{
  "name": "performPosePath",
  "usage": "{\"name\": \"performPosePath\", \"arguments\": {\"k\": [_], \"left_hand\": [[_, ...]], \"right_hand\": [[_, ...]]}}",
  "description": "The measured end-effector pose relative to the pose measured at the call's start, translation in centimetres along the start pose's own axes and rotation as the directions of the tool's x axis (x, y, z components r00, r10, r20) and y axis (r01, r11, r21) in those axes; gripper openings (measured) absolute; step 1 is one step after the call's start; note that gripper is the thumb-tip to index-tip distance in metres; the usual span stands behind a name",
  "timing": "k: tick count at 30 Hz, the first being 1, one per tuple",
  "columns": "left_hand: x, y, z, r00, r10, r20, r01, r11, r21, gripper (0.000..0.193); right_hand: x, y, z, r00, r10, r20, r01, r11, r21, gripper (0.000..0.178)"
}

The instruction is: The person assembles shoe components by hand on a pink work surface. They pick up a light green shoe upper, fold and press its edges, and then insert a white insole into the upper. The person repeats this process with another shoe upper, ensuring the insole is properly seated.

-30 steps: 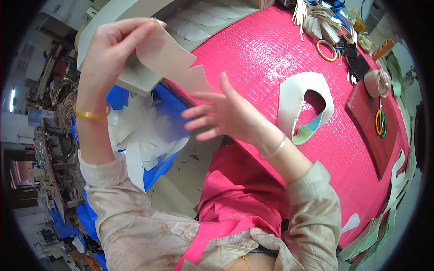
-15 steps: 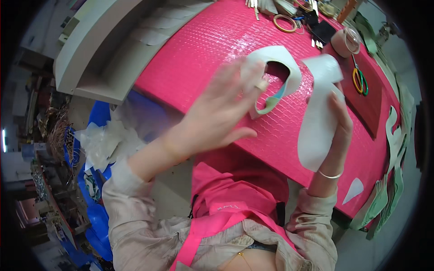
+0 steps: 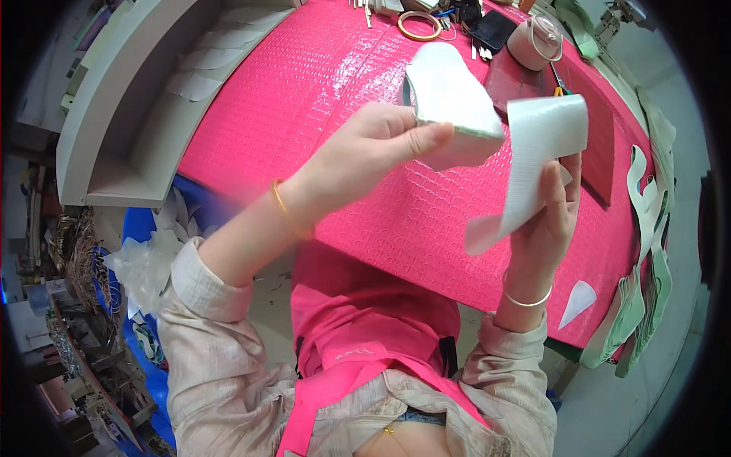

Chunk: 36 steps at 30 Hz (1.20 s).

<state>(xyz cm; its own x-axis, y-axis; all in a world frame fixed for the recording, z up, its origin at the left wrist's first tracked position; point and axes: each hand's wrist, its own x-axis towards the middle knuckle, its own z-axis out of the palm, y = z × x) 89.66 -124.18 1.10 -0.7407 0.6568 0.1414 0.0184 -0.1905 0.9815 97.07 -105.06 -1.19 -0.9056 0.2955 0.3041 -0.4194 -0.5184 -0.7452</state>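
Observation:
My left hand (image 3: 384, 145) is closed on a white hollow piece (image 3: 454, 87) with a broad smooth face and a pale green edge; its kind is unclear. The thumb presses along its near edge, and its other fingers are partly hidden behind it. My right hand (image 3: 550, 202) pinches a long white strip (image 3: 525, 164) of flexible sheet, textured like fabric or paper. The strip bends over at its top, and its lower end curls toward the left. Both pieces are held above the pink-covered table (image 3: 304, 99), close together but apart.
At the back are a tape roll (image 3: 419, 26), a black pouch (image 3: 491, 30) and a lidded pinkish pot (image 3: 534, 44). A dark red board (image 3: 598, 152) lies at right. Green strips (image 3: 636, 305) hang over the right edge, near a white teardrop-shaped piece (image 3: 578, 303). A grey shelf (image 3: 126, 152) stands left.
My left hand has closed on the hollow piece, which is now turned to show its broad face. The strip in my right hand has turned and curled. The whole view has shifted slightly.

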Motion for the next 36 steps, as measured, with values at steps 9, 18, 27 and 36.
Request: {"name": "performPosePath", "arguments": {"k": [9,18,27,36], "left_hand": [[-0.4,1.1,2.5,0.982,-0.024,-0.187,-0.062,0.897,-0.438,0.051],[-0.7,-1.2,0.5,0.998,0.058,-0.025,-0.063,0.903,-0.425,0.065],[-0.8,0.8,2.8,0.988,0.021,-0.154,-0.030,0.998,-0.057,0.044],[6.0,2.2,2.1,0.981,0.061,-0.183,-0.066,0.998,-0.018,0.031]], "right_hand": [[0.8,2.2,4.5,0.980,-0.184,0.073,0.193,0.971,-0.144,0.040],[0.4,2.5,4.3,0.976,-0.209,0.065,0.218,0.951,-0.218,0.039],[0.3,2.5,4.0,0.978,-0.205,0.028,0.205,0.942,-0.267,0.046],[-2.3,2.2,2.9,0.973,-0.228,-0.037,0.187,0.871,-0.454,0.077]]}}
